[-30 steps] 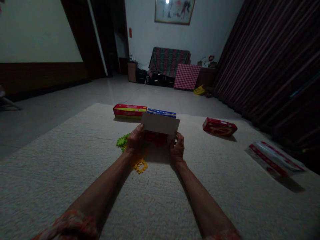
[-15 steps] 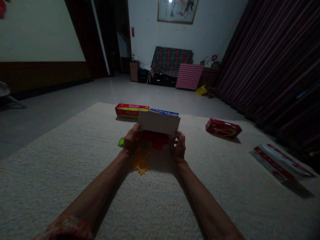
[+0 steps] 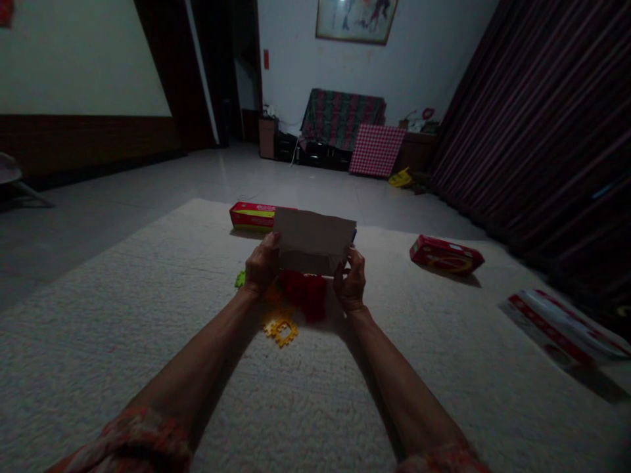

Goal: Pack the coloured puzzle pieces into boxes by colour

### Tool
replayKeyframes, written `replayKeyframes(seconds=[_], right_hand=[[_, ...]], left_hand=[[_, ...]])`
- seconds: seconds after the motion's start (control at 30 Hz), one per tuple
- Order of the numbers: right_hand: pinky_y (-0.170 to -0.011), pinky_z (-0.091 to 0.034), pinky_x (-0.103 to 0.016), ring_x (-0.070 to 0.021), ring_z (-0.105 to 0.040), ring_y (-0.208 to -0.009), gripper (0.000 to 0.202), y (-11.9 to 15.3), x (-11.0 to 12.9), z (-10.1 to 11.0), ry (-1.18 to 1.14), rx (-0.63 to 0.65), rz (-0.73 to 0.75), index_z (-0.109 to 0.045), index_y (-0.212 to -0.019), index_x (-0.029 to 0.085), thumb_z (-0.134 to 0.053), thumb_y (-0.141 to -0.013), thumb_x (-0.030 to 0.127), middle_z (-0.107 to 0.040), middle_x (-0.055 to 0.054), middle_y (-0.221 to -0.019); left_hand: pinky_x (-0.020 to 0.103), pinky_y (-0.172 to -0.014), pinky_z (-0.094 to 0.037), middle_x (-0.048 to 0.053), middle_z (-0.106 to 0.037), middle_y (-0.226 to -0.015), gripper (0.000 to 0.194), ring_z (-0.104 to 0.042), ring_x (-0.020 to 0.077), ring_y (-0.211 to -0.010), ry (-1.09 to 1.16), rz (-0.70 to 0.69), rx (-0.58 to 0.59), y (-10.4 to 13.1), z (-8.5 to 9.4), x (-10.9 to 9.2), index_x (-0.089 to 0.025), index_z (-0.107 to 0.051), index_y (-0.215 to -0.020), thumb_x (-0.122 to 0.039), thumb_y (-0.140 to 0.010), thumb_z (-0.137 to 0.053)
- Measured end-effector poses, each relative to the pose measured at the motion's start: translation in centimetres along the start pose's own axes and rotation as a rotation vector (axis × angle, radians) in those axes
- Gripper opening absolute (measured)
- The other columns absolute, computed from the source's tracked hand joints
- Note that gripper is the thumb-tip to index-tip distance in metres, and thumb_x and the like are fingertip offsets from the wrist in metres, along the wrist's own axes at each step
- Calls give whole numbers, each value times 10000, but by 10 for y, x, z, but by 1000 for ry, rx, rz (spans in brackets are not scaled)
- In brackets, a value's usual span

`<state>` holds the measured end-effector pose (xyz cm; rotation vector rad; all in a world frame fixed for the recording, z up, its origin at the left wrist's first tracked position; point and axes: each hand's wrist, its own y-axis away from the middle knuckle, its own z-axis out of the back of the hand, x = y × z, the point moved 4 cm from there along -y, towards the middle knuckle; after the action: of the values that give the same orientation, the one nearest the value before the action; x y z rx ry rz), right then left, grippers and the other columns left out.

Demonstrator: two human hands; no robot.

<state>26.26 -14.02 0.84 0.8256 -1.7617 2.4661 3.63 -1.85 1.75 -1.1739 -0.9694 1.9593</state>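
Between both hands I hold a cardboard box (image 3: 315, 231), its plain grey-white side toward me and its open end tipped down. My left hand (image 3: 261, 266) is closed on the box's left edge. My right hand (image 3: 351, 279) grips the right edge, fingers curled. Below the opening is a blurred mass of red pieces (image 3: 308, 297). Yellow toothed plastic pieces (image 3: 282, 328) lie on the mat nearer to me. A green piece (image 3: 240, 279) sits just left of my left hand, partly hidden.
A red and green box (image 3: 251, 217) lies behind the held box. To the right are a red box (image 3: 446, 255) and a white-and-red package (image 3: 557, 325). Everything rests on a pale textured mat (image 3: 148, 309); a dark curtain (image 3: 532, 131) hangs at the right.
The box has tilted, so more of its pale side faces me and the blue side is almost hidden. The red pieces have come lower and spread toward me.
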Motion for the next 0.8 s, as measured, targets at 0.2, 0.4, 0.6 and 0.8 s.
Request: replayKeyframes(seconds=[0.2, 0.4, 0.6, 0.8], right_hand=[[-710, -616, -322, -227, -628, -1137, 465, -9, 0, -10, -10, -3, -25, -427, -1384, 267, -435, -934, 150, -578, -129, -1292], [-846, -598, -393, -222, -655, -1029, 588, -26, -16, 9, 1, 38, -107, -468, -1370, 222, -486, -793, 108, -620, -131, -1237], [-851, -578, -398, -252, -668, -1031, 622, -39, -37, 80, 146, 192, -268, -554, -1340, 185, -506, -720, 155, -679, -140, -1204], [-806, -550, -389, -261, -691, -844, 636, -41, -61, 152, 395, 382, -476, -627, -1311, 225, -567, -678, 200, -751, -93, -1021]], left_hand=[[426, -1019, -552, 165, -692, -1314, 412, -671, 272, -1204, -116, -96, -69, -12, 5, -2, -136, -596, -1339, -271, -978, -450], [370, -1010, -550, 131, -698, -1309, 527, -673, 254, -1187, -163, -72, 100, -34, -7, -33, -155, -577, -1381, -120, -863, -490], [368, -935, -553, 111, -737, -1175, 604, -706, 293, -1047, -197, 146, 417, -38, -39, -87, -206, -584, -1391, -126, -792, -579], [370, -892, -529, 86, -769, -1037, 545, -713, 301, -990, -188, 222, 704, -26, -75, -138, -259, -600, -1354, -164, -818, -590]])
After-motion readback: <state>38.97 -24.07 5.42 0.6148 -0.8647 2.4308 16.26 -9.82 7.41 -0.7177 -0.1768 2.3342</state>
